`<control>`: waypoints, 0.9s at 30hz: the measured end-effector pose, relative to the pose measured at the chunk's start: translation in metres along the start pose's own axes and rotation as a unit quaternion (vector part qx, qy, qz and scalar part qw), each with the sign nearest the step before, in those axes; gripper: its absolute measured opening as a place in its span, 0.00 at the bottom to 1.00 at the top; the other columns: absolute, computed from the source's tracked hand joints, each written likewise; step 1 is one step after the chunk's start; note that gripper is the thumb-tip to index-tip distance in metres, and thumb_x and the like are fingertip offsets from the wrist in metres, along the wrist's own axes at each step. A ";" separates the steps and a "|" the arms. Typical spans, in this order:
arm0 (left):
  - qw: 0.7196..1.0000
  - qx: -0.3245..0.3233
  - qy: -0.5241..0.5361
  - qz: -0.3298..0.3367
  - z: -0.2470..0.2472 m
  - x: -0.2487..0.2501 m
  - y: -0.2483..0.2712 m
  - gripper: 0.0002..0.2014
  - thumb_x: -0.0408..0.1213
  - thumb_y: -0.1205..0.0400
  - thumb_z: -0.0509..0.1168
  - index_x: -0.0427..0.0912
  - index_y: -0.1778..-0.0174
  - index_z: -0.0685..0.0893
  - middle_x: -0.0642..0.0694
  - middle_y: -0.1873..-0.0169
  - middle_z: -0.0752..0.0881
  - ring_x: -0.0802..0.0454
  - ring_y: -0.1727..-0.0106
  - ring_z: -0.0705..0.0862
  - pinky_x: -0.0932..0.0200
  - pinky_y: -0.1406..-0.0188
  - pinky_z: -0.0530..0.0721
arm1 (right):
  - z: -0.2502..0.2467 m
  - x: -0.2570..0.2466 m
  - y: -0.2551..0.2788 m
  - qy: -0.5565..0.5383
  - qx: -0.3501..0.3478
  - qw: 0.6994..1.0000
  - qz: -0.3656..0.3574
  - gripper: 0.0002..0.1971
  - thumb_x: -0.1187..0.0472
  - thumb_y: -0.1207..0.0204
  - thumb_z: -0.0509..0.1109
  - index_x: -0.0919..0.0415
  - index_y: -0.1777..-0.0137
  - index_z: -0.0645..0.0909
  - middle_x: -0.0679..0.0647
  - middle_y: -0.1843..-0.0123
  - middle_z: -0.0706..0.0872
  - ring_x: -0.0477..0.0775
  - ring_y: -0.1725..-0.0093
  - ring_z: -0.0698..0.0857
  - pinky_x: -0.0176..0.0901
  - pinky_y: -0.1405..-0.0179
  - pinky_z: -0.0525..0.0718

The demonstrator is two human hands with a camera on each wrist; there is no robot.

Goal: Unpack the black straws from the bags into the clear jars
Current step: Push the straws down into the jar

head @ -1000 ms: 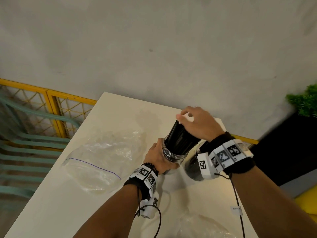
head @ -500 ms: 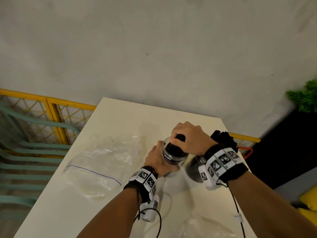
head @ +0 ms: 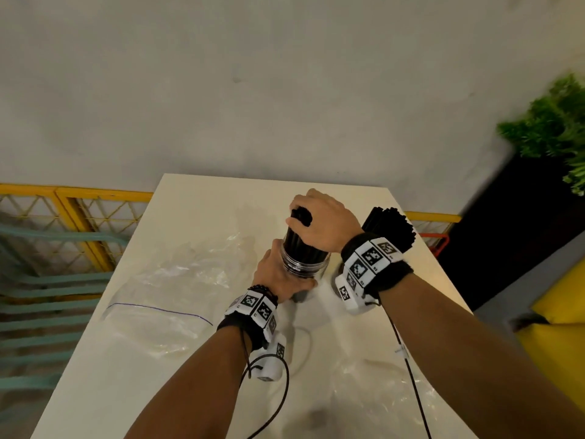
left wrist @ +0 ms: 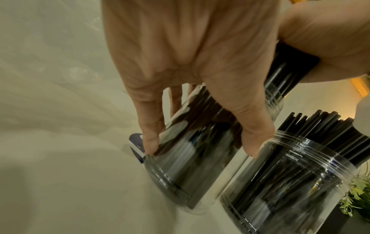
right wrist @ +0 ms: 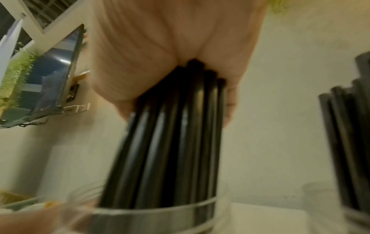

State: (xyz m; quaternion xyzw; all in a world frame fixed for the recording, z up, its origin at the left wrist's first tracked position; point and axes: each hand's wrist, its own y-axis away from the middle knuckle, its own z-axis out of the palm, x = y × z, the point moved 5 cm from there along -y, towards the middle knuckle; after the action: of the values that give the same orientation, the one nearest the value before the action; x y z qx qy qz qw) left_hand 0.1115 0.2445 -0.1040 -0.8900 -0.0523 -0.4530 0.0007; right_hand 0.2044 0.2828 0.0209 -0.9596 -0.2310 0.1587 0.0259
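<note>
A clear jar (head: 304, 264) (left wrist: 192, 159) stands on the white table (head: 202, 217), held round its side by my left hand (head: 280, 278) (left wrist: 200, 142). A bundle of black straws (head: 300, 239) (right wrist: 170, 142) sticks out of its mouth. My right hand (head: 319, 223) (right wrist: 176, 82) grips the top of that bundle from above. A second clear jar (left wrist: 290, 182), full of black straws (head: 391, 228), stands just to the right, partly hidden behind my right wrist. An empty clear bag (head: 171, 280) lies flat on the left of the table.
Another crumpled clear bag (head: 373, 391) lies near the table's front edge. A yellow mesh rail (head: 79, 217) runs past the table's left side. A green plant (head: 554, 128) on a dark stand is at the right.
My right hand pushed the straw bundle down into the jar, then rose a little with its top. The head view shifted, bringing the second jar's straws into sight.
</note>
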 end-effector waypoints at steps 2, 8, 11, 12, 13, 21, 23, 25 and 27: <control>1.000 0.002 0.005 -0.004 0.001 -0.002 0.000 0.42 0.53 0.44 0.81 0.50 0.37 0.67 0.49 0.45 0.84 0.46 0.46 0.84 0.55 0.51 0.83 | -0.002 0.009 -0.001 -0.025 -0.047 0.998 -0.033 0.09 0.48 0.21 0.67 0.48 0.45 0.80 0.50 0.47 0.80 0.56 0.45 0.79 0.59 0.43 0.83; 1.000 -0.001 0.004 -0.004 0.001 -0.004 -0.001 0.43 0.55 0.45 0.79 0.52 0.37 0.66 0.50 0.44 0.84 0.46 0.46 0.85 0.52 0.48 0.85 | -0.015 0.017 -0.007 -0.085 -0.014 0.994 0.071 0.28 0.27 0.27 0.58 0.41 0.33 0.77 0.51 0.30 0.77 0.58 0.30 0.77 0.64 0.29 0.75; 1.000 -0.005 -0.005 0.017 0.001 -0.001 -0.002 0.43 0.53 0.41 0.80 0.51 0.34 0.65 0.49 0.41 0.82 0.45 0.41 0.84 0.50 0.44 0.86 | 0.008 -0.001 0.000 0.033 -0.066 0.985 0.154 0.42 0.19 0.31 0.45 0.41 0.23 0.69 0.56 0.21 0.69 0.67 0.23 0.68 0.76 0.30 0.69; 1.000 -0.008 -0.011 0.027 0.001 0.001 -0.002 0.45 0.53 0.39 0.80 0.50 0.30 0.64 0.48 0.38 0.81 0.45 0.39 0.83 0.49 0.41 0.85 | 0.015 -0.007 0.003 0.070 -0.058 0.982 0.166 0.41 0.20 0.29 0.44 0.44 0.23 0.69 0.58 0.22 0.70 0.69 0.24 0.68 0.76 0.32 0.70; 0.999 -0.010 -0.015 0.033 0.001 0.002 -0.001 0.46 0.52 0.37 0.80 0.49 0.28 0.63 0.47 0.37 0.80 0.45 0.38 0.83 0.48 0.40 0.85 | 0.019 -0.012 0.005 0.103 -0.031 0.980 0.169 0.38 0.24 0.25 0.47 0.47 0.24 0.70 0.59 0.24 0.72 0.69 0.27 0.71 0.73 0.36 0.72; 1.000 -0.001 0.017 -0.009 0.002 -0.005 -0.002 0.43 0.54 0.46 0.80 0.53 0.39 0.66 0.51 0.45 0.84 0.47 0.48 0.85 0.54 0.49 0.86 | 0.006 0.004 0.010 0.063 0.072 0.995 -0.031 0.08 0.53 0.21 0.60 0.52 0.49 0.79 0.47 0.50 0.85 0.56 0.49 0.79 0.58 0.50 0.82; 1.000 0.000 0.018 -0.008 0.002 -0.005 -0.002 0.44 0.55 0.47 0.79 0.53 0.38 0.66 0.51 0.45 0.84 0.47 0.47 0.85 0.52 0.48 0.87 | 0.007 0.009 0.007 0.068 0.027 0.996 -0.050 0.10 0.50 0.19 0.59 0.50 0.47 0.79 0.46 0.48 0.84 0.55 0.47 0.77 0.59 0.47 0.81; 1.000 -0.005 0.020 -0.008 0.002 -0.005 -0.003 0.43 0.55 0.47 0.79 0.53 0.38 0.66 0.51 0.45 0.84 0.48 0.47 0.85 0.51 0.46 0.87 | 0.004 0.012 -0.003 0.019 -0.089 0.996 -0.019 0.15 0.40 0.18 0.58 0.46 0.45 0.80 0.46 0.44 0.82 0.54 0.42 0.77 0.61 0.39 0.78; 1.000 -0.008 0.022 -0.009 0.001 -0.005 -0.002 0.43 0.55 0.47 0.79 0.54 0.38 0.66 0.52 0.45 0.84 0.47 0.46 0.85 0.50 0.45 0.87 | -0.008 0.013 -0.013 -0.043 -0.152 0.987 0.013 0.21 0.34 0.19 0.56 0.46 0.42 0.81 0.48 0.39 0.81 0.55 0.37 0.79 0.59 0.33 0.77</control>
State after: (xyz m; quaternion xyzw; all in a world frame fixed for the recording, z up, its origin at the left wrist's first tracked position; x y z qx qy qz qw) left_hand 0.1094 0.2463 -0.1093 -0.8791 -0.0566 -0.4732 -0.0094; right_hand 0.2123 0.3006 0.0268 -0.9478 -0.2404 0.1628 -0.1322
